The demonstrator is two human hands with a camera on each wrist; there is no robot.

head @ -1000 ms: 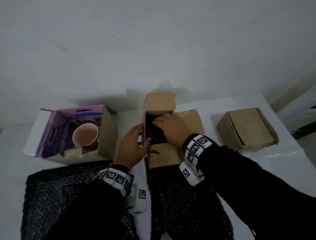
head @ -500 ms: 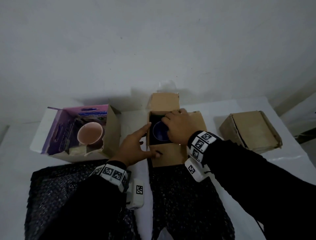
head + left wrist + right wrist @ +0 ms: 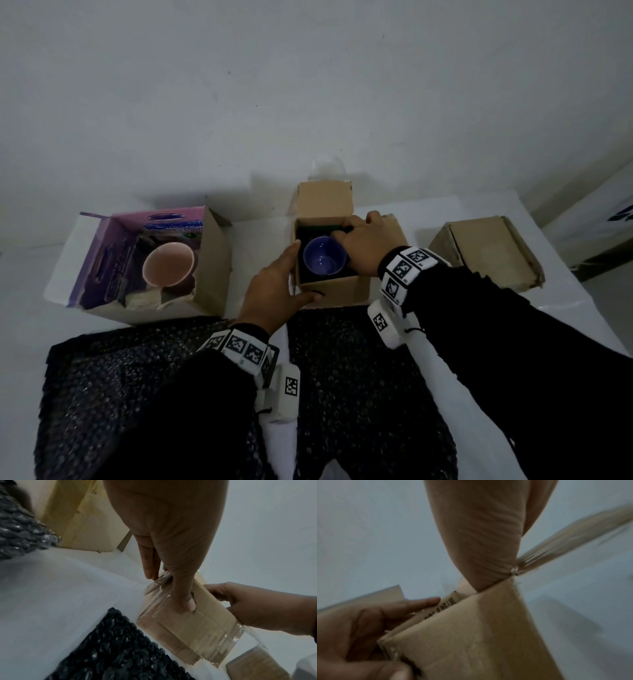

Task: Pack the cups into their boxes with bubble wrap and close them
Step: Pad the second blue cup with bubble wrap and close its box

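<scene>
**A:** Starting nearest, what is laid out, and how should the step in hand be done?

**B:** Two dark sheets of bubble wrap (image 3: pixel 359 377) are spread on the white worktop (image 3: pixel 565 308) at the near edge. Just beyond them the open brown box (image 3: pixel 334 291) is steadied, with the blue cup (image 3: pixel 323 260) seated upright inside on dark padding. It is judged that the cup should be centred and the padding tucked evenly round it before the flaps are folded; the box is best kept pinned so it is not dragged.

**A:** And how are the hands posed?

**B:** The left hand (image 3: pixel 277 291) is laid against the box's near-left corner, its straight fingers (image 3: pixel 184 599) pressed on the taped wall, thumb along the front; nothing is gripped. The right hand (image 3: pixel 364 246) is bent over the right rim, its fingers curled down into the box beside the cup; whether the padding or the cup is pinched cannot be told.

**A:** Farther off?

**B:** To the left a purple box (image 3: pixel 102 257) stands open with a pink cup (image 3: pixel 169 263) inside. To the right a closed brown box (image 3: pixel 489 253) is set well apart.
</scene>
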